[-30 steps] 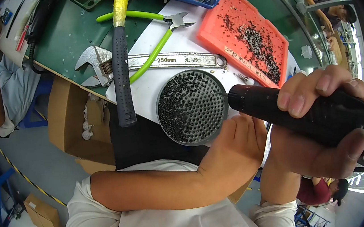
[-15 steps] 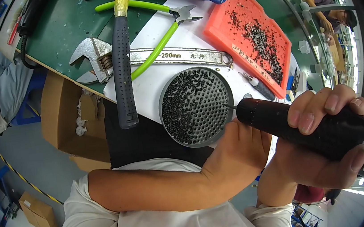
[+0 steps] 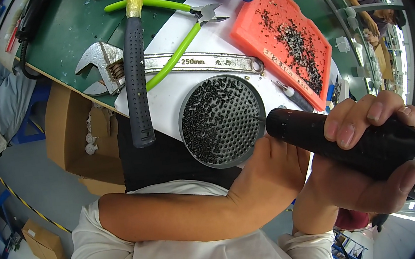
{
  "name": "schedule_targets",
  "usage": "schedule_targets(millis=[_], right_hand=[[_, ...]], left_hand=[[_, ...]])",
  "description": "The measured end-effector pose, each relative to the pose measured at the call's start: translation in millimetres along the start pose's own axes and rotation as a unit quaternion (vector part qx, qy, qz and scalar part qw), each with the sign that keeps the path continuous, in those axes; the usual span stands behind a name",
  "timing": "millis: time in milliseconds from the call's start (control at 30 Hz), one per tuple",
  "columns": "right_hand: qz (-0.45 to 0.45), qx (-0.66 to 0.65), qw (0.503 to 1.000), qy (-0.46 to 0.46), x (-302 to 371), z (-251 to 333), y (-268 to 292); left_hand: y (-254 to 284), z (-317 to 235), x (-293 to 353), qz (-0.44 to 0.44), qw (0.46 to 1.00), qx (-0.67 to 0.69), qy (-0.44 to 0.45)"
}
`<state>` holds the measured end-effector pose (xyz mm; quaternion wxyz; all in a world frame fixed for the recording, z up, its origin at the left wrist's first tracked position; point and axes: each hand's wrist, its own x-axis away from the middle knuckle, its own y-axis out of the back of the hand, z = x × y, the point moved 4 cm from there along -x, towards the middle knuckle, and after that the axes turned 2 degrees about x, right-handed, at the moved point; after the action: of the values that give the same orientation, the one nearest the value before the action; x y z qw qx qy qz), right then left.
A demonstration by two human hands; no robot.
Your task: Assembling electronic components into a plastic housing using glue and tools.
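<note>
A green table (image 3: 70, 48) with a white sheet (image 3: 164, 106) on it fills the upper part of the frame; at the left, an open cardboard box (image 3: 60, 141) stands below its edge, and another person (image 3: 6, 91) sits near it. At the right of the frame, the right hand (image 3: 344, 180) is closed firmly around a black electric screwdriver (image 3: 302, 128), whose thin bit points at the rim of the round grey tray (image 3: 243, 130) in the centre. The left hand (image 3: 273, 168) has its fingers curled together below the screwdriver's nose, beside this tray; whether they pinch something, I cannot tell. The tray's floor is dotted with small holes, and black screws (image 3: 200, 130) lie thickly over its left side. Above it are a worn metal wrench (image 3: 228, 63), pliers (image 3: 180, 48) with smooth green handles, and a dimpled dark rubber grip (image 3: 137, 86). The flat red tray (image 3: 252, 29), upper right, carries black and silvery bits.
</note>
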<state>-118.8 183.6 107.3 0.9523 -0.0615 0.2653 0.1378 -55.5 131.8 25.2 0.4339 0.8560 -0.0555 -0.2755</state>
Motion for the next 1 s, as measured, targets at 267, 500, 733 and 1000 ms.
schedule_targets(millis=[267,500,733,1000], right_hand=[[-0.062,0.008,0.998,0.027,-13.6,45.3,32.6],[-0.13,0.023,0.981,0.142,14.7,117.4,75.1],[-0.179,0.049,0.979,0.086,45.2,95.4,74.8],[-0.176,0.048,0.981,0.071,51.2,74.2,79.2]], left_hand=[[-2.1,3.6,0.4,-0.027,0.998,-0.043,-0.027],[-2.7,19.3,4.4,0.001,0.996,0.09,0.014],[-0.7,21.7,-1.5,0.007,0.987,0.16,0.013],[-1.4,21.3,-3.1,0.0,0.987,0.161,0.007]])
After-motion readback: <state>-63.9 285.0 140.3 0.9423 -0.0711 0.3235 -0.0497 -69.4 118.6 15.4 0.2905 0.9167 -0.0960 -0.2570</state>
